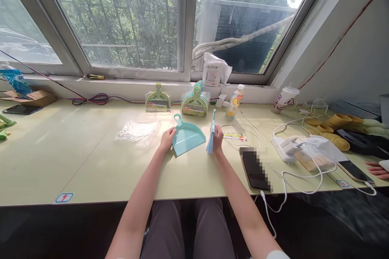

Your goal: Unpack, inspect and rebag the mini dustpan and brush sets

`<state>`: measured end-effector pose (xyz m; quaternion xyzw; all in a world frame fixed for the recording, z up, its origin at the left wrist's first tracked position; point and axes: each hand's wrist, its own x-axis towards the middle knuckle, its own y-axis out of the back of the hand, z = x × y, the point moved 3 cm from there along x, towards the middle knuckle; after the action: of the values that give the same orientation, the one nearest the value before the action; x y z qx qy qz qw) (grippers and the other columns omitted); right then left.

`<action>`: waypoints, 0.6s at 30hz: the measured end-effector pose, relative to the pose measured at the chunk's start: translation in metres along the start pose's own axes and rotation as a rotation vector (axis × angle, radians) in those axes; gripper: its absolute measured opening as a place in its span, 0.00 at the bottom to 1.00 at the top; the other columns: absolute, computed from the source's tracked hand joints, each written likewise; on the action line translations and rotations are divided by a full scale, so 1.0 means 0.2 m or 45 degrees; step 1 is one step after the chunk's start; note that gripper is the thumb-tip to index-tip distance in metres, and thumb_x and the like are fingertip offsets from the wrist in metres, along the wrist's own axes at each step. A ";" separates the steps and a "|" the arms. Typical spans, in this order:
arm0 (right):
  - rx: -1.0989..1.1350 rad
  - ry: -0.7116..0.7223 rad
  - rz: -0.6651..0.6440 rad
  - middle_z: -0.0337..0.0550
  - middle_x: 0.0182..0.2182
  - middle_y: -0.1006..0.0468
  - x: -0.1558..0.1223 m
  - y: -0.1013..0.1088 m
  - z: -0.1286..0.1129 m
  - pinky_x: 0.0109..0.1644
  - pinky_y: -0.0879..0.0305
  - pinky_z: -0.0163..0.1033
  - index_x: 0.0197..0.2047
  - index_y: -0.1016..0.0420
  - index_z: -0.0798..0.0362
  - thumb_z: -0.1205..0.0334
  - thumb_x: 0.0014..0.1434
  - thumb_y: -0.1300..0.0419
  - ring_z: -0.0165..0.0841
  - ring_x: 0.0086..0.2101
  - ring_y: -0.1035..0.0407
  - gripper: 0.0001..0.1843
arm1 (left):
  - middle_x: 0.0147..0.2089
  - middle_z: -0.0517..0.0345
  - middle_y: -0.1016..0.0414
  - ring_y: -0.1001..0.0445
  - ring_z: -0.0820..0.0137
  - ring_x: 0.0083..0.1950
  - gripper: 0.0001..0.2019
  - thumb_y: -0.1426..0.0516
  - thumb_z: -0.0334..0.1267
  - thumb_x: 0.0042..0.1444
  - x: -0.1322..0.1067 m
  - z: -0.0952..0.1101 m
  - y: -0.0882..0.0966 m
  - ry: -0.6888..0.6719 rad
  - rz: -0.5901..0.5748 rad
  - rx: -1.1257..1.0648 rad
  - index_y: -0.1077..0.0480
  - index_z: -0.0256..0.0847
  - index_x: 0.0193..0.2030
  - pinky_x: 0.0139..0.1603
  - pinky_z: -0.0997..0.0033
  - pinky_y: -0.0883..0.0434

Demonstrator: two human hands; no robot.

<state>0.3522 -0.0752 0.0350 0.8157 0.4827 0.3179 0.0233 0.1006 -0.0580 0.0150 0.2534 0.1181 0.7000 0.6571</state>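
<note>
My left hand grips the left edge of a light teal dustpan, whose looped handle points away from me. In my right hand is a small hand brush of the same teal, held edge-on with its pale blue bristles low and to the left. A narrow gap separates the brush from the dustpan's right corner. Left of my left hand lies a crumpled clear plastic bag. A printed label card rests on the table just right of my right hand.
Packaged dustpan sets stand by the wall, with a single green set to their left. A drink bottle, a phone, a power strip and white cables lie rightward. Another person's hand shows at the far right.
</note>
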 end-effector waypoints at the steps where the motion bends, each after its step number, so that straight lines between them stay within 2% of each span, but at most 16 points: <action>1: -0.086 -0.038 0.040 0.42 0.30 0.33 0.02 0.03 0.02 0.36 0.45 0.38 0.28 0.36 0.51 0.55 0.68 0.63 0.34 0.31 0.40 0.22 | 0.46 0.51 0.21 0.27 0.60 0.46 0.22 0.53 0.48 0.62 0.01 -0.03 0.04 0.047 0.026 0.083 0.25 0.42 0.52 0.45 0.64 0.34; 4: -0.400 -0.054 0.029 0.48 0.35 0.30 0.06 0.07 0.09 0.42 0.44 0.40 0.29 0.32 0.52 0.58 0.66 0.57 0.38 0.38 0.38 0.19 | 0.49 0.49 0.22 0.27 0.58 0.48 0.19 0.51 0.45 0.61 0.01 -0.08 0.13 0.139 0.072 0.300 0.24 0.43 0.50 0.44 0.65 0.35; 8: -0.646 0.062 -0.132 0.54 0.40 0.29 0.06 0.04 0.13 0.48 0.43 0.43 0.34 0.26 0.55 0.61 0.64 0.53 0.43 0.45 0.39 0.15 | 0.50 0.47 0.24 0.28 0.57 0.50 0.14 0.47 0.43 0.59 -0.01 -0.08 0.20 0.063 0.176 0.502 0.22 0.42 0.43 0.44 0.65 0.35; 14: -0.810 0.111 -0.325 0.55 0.41 0.30 0.01 -0.02 0.16 0.48 0.42 0.44 0.35 0.24 0.56 0.60 0.64 0.49 0.44 0.46 0.39 0.14 | 0.46 0.51 0.23 0.28 0.59 0.48 0.13 0.47 0.44 0.60 -0.03 -0.06 0.23 0.071 0.233 0.503 0.22 0.45 0.42 0.41 0.67 0.36; 18: -0.884 0.127 -0.398 0.54 0.40 0.29 -0.01 -0.04 0.14 0.47 0.44 0.44 0.35 0.24 0.55 0.58 0.64 0.48 0.43 0.45 0.38 0.15 | 0.46 0.49 0.24 0.27 0.60 0.46 0.18 0.52 0.49 0.64 -0.04 -0.05 0.24 0.073 0.277 0.486 0.24 0.43 0.41 0.41 0.66 0.36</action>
<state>0.3613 -0.0652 0.0097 0.6595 0.4653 0.4942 0.3229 0.0553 -0.0686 0.0292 0.3645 0.2390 0.7387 0.5142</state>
